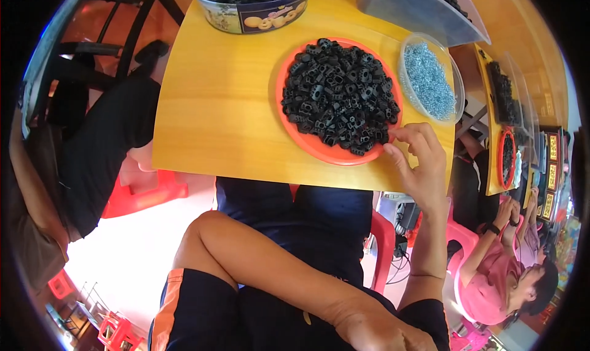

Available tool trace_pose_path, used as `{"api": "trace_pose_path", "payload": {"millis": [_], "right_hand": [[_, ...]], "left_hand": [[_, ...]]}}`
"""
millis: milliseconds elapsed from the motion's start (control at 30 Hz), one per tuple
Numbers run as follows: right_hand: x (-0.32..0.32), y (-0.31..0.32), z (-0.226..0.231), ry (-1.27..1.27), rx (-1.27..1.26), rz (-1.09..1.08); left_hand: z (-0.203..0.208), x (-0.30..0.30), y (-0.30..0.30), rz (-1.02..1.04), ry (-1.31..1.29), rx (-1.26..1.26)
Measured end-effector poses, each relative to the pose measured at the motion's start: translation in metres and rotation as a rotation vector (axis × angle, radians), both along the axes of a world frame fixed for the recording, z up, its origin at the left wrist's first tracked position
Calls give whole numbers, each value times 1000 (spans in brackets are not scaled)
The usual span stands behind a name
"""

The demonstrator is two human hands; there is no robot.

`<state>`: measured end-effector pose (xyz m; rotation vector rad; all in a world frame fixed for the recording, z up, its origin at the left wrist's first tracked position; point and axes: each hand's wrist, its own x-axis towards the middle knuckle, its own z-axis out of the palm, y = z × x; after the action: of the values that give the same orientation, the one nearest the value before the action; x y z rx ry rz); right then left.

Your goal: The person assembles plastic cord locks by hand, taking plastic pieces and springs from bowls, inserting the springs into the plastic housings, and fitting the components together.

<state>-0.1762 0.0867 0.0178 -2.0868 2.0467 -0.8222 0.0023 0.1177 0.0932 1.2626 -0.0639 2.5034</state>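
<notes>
An orange-red round plate (321,152) on the table is heaped with small black plastic parts (341,96). At its right rim is my right hand (423,157), with the thumb and curled fingers closing on one black part at the heap's edge. Just beyond that hand stands a clear round tub (458,99) holding small shiny metal springs (428,80). My left forearm lies across my body, and my left hand (381,329) is low at the picture's bottom edge, away from the table. Its fingers are mostly cut off, so what they hold is hidden.
A round biscuit tin (258,16) of black parts stands at the table's far left, and a grey plastic bin (418,13) at the far right. The yellow table (209,105) ends near my lap. A person in pink (491,289) sits at right; another person's dark-clothed leg (101,148) is at left.
</notes>
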Motion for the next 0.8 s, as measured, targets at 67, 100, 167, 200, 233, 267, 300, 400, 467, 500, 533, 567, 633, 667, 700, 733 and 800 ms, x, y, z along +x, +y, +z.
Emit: {"api": "trace_pose_path", "payload": {"millis": [67, 100, 167, 200, 233, 267, 300, 400, 467, 500, 533, 567, 633, 667, 700, 733, 800], "right_hand": [[7, -1, 1, 28, -13, 15], [9, -1, 1, 59, -25, 16], [12, -2, 0, 89, -27, 2], [13, -2, -1, 117, -26, -15], [13, -2, -3, 116, -32, -13], [12, -2, -6, 106, -21, -36], [11, -2, -7, 98, -8, -60], [10, 0, -7, 55, -21, -53], [13, -1, -10, 46, -14, -46], [15, -1, -10, 32, 2, -43], [14, -2, -7, 85, -10, 2], [14, -2, -7, 87, -17, -1], [13, -2, -8, 62, 11, 16], [13, -3, -7, 63, 9, 16], [14, -3, -6, 62, 5, -4], [15, -3, -5, 60, 1, -23], [16, -3, -4, 58, 22, -23]], "left_hand": [[-3, 0, 1, -12, 45, 0], [-5, 0, -1, -1, 41, -40], [-9, -1, -8, 11, 37, -86], [-11, -2, -16, 17, 60, -145], [-12, -2, -20, 21, 84, -205], [-11, -2, -21, 22, 83, -212], [-10, -3, -22, 31, 84, -194], [-13, -5, -19, 28, 120, -126], [-14, -6, -15, 17, 155, -78], [-9, -5, -15, 87, 105, -28], [-6, -3, -16, 158, 54, 22], [-4, -1, -16, 155, 57, 15], [-1, 2, -15, -30, -44, -26], [-2, 2, -15, -29, -43, -28], [-2, 1, -14, -68, -41, -8], [-2, 1, -13, -106, -39, 13], [-6, -1, -10, -89, 6, -13]]}}
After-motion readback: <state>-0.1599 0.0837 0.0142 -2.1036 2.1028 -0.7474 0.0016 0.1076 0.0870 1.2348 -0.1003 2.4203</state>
